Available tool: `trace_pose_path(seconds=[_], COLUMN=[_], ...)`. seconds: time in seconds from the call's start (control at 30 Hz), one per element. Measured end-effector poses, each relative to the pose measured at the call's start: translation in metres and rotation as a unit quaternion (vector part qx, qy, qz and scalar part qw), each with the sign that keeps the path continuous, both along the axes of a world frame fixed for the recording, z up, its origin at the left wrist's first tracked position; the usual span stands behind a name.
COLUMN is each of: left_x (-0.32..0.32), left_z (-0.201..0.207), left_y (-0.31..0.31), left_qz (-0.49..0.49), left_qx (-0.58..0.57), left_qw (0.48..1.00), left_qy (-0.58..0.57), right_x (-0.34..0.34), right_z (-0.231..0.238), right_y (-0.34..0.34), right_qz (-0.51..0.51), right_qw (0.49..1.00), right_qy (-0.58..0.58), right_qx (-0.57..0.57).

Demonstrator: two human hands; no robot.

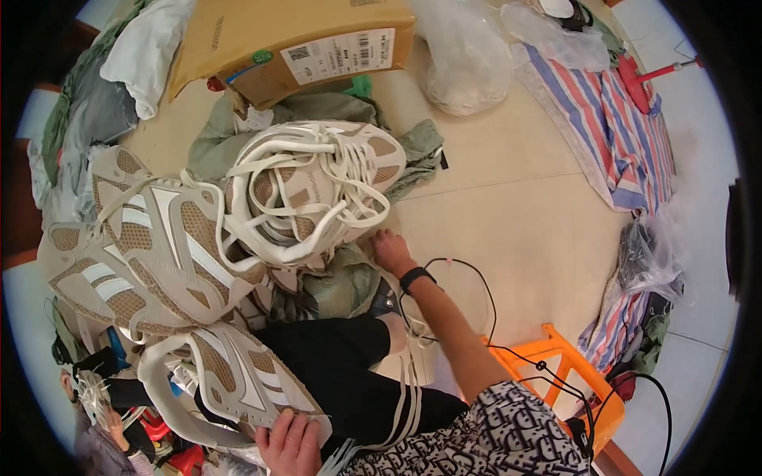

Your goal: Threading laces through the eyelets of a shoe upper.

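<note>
My left hand (290, 446) is closed on the toe end of a beige and white sneaker upper (238, 377) with tan mesh, which lies over my black-trousered lap. Pale loose laces (409, 397) trail beside it. My right hand (390, 251), with a black band on the wrist, reaches to the right edge of the shoe pile. Its fingers are bent together beside a laced sneaker upper (317, 186); what they hold, if anything, is hidden. More matching uppers (151, 238) are heaped at the left, on green-grey cloth (337, 285).
A cardboard box (294, 47) stands at the far side, beside a clear plastic bag (468, 67). Striped cloth (603, 127) lies at right. An orange stool (567, 361) and black cables (492, 305) are near my right arm. Another person's hand (117, 428) works at lower left.
</note>
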State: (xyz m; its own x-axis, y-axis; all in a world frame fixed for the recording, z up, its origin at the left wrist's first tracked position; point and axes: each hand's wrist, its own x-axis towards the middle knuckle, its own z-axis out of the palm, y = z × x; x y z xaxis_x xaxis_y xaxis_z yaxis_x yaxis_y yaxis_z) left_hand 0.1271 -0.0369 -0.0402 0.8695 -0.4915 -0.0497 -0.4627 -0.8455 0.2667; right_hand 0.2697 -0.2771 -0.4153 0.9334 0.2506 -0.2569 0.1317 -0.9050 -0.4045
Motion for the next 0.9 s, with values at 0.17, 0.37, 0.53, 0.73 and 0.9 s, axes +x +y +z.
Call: trace_pose_path(seconds=[0.17,0.37,0.53,0.73,0.9], left_x=[0.001,-0.002,-0.008,-0.011,-0.02], left_z=[-0.001,-0.009,-0.017,-0.017,-0.014], left_y=[0.002,0.003,0.006,0.006,0.007], left_qz=[-0.001,0.0,-0.008,-0.007,-0.038], left_qx=[-0.002,0.012,-0.001,-0.058,-0.11], left_qw=[1.0,1.0,0.998,0.992,0.976], left_qy=[0.018,0.001,-0.059,-0.113,-0.184], right_x=[-0.003,0.004,-0.006,-0.006,0.026], right_z=[-0.018,0.015,0.079,0.165,0.305], right_y=[0.008,-0.055,-0.072,-0.073,-0.138], right_qz=[-0.07,-0.172,-0.39,-0.397,-0.246], right_qw=[0.995,0.874,0.572,0.515,0.643], right_qy=[0.054,0.084,0.247,0.146,0.008], right_qx=[-0.048,0.447,0.678,0.746,0.725])
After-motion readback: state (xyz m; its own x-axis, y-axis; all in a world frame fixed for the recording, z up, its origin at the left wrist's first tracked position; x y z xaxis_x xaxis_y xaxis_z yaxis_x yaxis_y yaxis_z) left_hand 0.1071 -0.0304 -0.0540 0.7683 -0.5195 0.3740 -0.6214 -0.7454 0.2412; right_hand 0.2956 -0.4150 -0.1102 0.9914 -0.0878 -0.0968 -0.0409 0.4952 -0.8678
